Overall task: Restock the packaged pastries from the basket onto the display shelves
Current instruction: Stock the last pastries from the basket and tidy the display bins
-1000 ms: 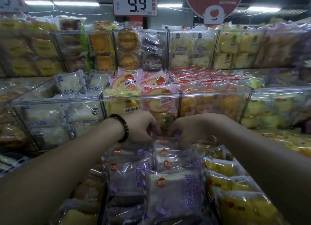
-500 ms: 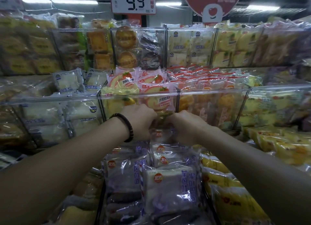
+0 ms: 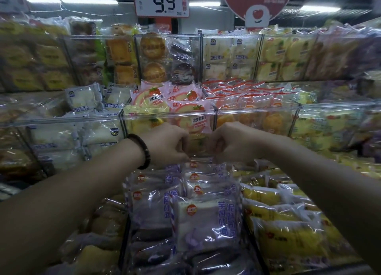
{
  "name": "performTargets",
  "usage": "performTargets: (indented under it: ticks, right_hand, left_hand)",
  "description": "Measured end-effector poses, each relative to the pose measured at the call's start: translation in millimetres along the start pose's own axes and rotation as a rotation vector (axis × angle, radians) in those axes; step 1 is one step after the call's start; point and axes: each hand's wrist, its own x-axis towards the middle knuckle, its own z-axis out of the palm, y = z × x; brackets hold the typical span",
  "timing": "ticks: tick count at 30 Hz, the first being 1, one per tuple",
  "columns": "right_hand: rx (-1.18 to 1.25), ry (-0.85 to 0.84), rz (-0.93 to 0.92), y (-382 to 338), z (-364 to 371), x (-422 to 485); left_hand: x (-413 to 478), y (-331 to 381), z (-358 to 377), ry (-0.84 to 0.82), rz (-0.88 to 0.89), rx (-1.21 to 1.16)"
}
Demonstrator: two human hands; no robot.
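Note:
A row of clear pastry packets with purple lettering (image 3: 198, 223) runs away from me down the middle of the lower shelf. My left hand (image 3: 167, 145), with a dark bead bracelet (image 3: 142, 151) on its wrist, and my right hand (image 3: 231, 143) meet at the far end of that row. Both have curled fingers that pinch the top edge of the rearmost purple packet (image 3: 199, 161), just in front of the clear acrylic bin wall (image 3: 61, 118). My fingertips are hidden behind my knuckles. No basket is in view.
Yellow cake packets (image 3: 288, 233) lie right of the purple row, brownish ones (image 3: 99, 250) to the left. Behind the acrylic wall sit pink strawberry roll packets (image 3: 185, 101) and white bread packets (image 3: 84, 97). A higher tier holds more bins under a 9.9 price sign (image 3: 162, 2).
Both hands have risen slightly and drawn closer together at the back of the purple row, still pinching the rear packet. The view has shifted a little.

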Motion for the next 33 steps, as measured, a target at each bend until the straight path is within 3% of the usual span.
performTargets:
  ticks: [5,15,21,26,29,33]
  right_hand:
    - [-0.101,-0.301,0.028,-0.1,3.3,-14.8]
    - [-0.076,-0.218,0.066,5.8,29.6,-11.9]
    - [-0.056,-0.023,0.116,8.4,39.7,-6.7]
    - [-0.090,0.117,0.160,12.6,49.6,-4.7]
    - [-0.085,0.195,0.163,13.1,54.7,-8.7]
    - [-0.046,0.175,0.167,12.3,60.9,-15.5]
  left_hand:
    - [-9.2,14.7,-10.3,-0.341,-0.001,-0.186]
    - [18.8,39.1,5.4,-0.436,-0.098,0.027]
    - [26.9,46.2,7.5,-0.353,-0.060,0.167]
    - [28.3,42.0,17.4,-0.147,-0.013,0.255]
    - [23.2,34.8,25.4,-0.038,0.014,0.223]
    - [11.0,21.9,28.4,-0.073,0.060,0.050]
